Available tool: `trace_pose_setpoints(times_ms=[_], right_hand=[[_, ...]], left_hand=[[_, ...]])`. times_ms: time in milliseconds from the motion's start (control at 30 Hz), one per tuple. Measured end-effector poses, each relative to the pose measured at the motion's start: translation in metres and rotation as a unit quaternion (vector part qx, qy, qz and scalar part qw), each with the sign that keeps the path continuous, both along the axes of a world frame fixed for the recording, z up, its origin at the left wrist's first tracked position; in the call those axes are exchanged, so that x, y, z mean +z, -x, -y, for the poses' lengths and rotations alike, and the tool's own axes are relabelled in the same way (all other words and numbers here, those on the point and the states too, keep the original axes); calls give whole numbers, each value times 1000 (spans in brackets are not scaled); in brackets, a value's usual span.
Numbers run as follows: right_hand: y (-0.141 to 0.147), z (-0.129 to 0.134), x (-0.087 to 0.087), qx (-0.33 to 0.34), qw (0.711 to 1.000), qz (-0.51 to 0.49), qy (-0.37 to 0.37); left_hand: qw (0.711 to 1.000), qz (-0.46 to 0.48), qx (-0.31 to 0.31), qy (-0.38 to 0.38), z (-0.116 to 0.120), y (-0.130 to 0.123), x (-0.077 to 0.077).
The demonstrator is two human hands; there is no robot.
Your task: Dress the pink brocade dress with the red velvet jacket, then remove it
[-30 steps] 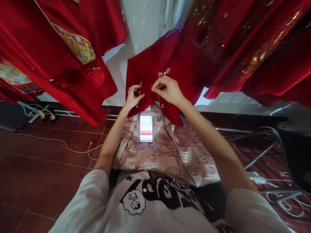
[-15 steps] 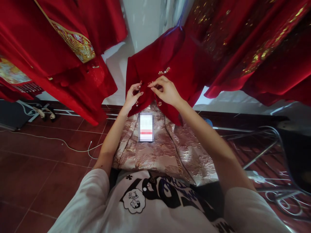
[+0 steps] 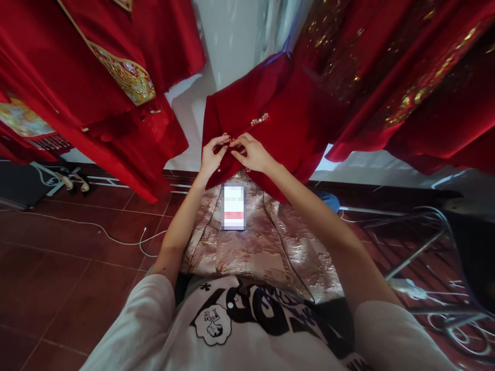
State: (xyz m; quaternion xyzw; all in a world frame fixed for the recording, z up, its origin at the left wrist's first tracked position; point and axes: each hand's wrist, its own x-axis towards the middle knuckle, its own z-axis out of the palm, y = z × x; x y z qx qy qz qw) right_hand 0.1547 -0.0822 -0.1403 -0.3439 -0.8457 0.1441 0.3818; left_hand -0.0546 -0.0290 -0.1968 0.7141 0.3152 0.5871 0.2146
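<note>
A red jacket (image 3: 297, 108) hangs from a blue hanger (image 3: 286, 46) in front of me. Its front carries beaded fasteners; the upper beaded fastener (image 3: 259, 119) is joined across the opening. Just below it, my left hand (image 3: 212, 157) pinches one half of the middle beaded fastener (image 3: 231, 140) at the jacket's left edge. My right hand (image 3: 253, 153) has thumb and fingers closed on the other half, its fingertips almost meeting the left ones. The fingers partly hide both halves. Lower beaded pieces show beneath each hand, lying apart.
A lit phone with a blurred screen (image 3: 234, 207) lies on shiny patterned pink-gold fabric (image 3: 216, 252) before me. Red embroidered garments (image 3: 127, 77) hang left, sequinned red ones (image 3: 417, 93) right. A metal-framed rack (image 3: 417, 252) stands right; a white cable (image 3: 112, 237) crosses the tiled floor.
My right hand has moved left and slightly down with its fastener half, up to my left hand. The jacket's two front edges are closer together.
</note>
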Motion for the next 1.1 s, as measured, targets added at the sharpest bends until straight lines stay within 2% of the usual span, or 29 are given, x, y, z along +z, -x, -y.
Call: trace_pose_setpoints(times_ms=[100, 233, 333, 467, 567, 700, 800, 933, 1100], right_hand=[[0, 0, 0, -7, 1000, 3, 0], [-1, 1, 1, 1, 1000, -2, 12], [0, 1, -1, 3, 1000, -21, 15], [3, 0, -5, -10, 998, -64, 21], [4, 0, -9, -18, 994, -99, 43], [5, -5, -13, -36, 987, -146, 59], [9, -15, -14, -75, 981, -170, 50], [19, -30, -18, -127, 971, -194, 53], [24, -38, -24, -150, 961, -222, 67]], left_hand=[[1000, -10, 23, -10, 9, -4, 5], [993, -56, 93, -38, 22, -9, 16], [991, -56, 120, -26, 26, -14, 22], [994, 2, 102, 26, 20, -19, 25], [995, 9, 86, 39, 16, -20, 29], [994, -49, 97, 19, 17, -19, 36], [990, -97, 99, -1, 16, -16, 41], [994, -92, 52, 25, 9, -11, 42], [995, -68, -1, 78, -1, -8, 36]])
